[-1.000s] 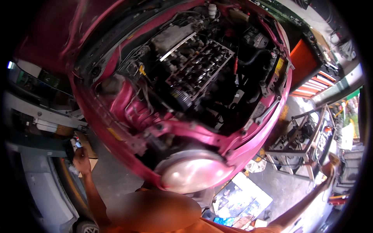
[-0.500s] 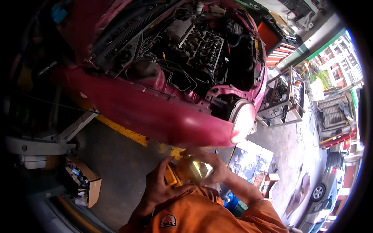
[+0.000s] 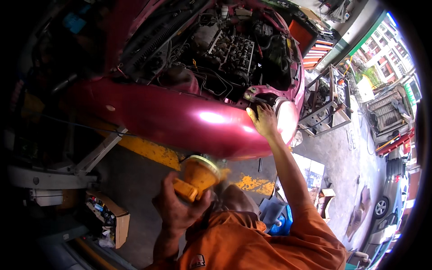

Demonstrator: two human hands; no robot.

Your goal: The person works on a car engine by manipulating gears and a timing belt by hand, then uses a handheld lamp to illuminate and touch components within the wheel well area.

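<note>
Right hand now off round yellow lamp, against glossy fender

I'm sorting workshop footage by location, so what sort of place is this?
Most likely a car repair garage: a pink car stands with its engine exposed, and beyond it are a tool cabinet with orange drawers and a metal frame holding parts.

Lamp before fender, carton left, headlight right

Two hands, one yellow lamp, one pink car; apparently two cardboard boxes
</note>
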